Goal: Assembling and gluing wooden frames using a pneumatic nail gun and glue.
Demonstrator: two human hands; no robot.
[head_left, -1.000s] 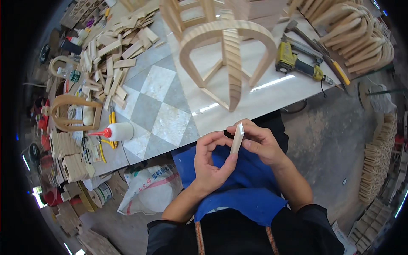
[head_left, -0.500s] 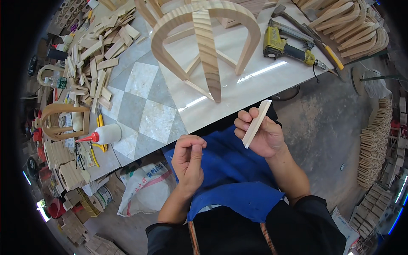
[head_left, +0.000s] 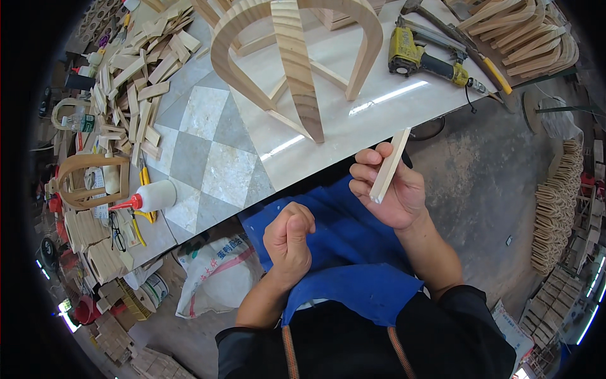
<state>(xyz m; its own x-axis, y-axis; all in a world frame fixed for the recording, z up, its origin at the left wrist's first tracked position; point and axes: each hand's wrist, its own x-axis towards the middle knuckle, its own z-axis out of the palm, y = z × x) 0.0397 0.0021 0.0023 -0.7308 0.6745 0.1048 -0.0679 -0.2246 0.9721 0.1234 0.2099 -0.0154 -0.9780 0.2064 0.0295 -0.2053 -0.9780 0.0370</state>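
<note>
My right hand [head_left: 394,189] grips a short wooden strip [head_left: 391,164] between thumb and fingers, held at a slant just off the table's front edge. Some white stuff shows on the strip's lower end. Closer to my body on the left, my left hand [head_left: 288,243] is closed, thumb laid over curled fingers, and nothing shows in it. Beyond both hands an arched wooden frame [head_left: 372,47] stands on the table, with a tapered leg [head_left: 300,76] in front and thin crossbars low down. Neither hand touches it.
On the table [head_left: 265,170] are a yellow nail gun [head_left: 404,54], a hammer [head_left: 435,22], a white glue bottle [head_left: 156,196] with red tip, pliers [head_left: 146,183] and piled wood offcuts [head_left: 136,82]. Bent wooden pieces [head_left: 530,44] lie stacked at far right. A white sack [head_left: 218,275] sits below.
The strip has tipped more upright and risen slightly in my right hand. My left hand has turned and moved a little right, its fingers curled in more. The whole view has shifted slightly.
</note>
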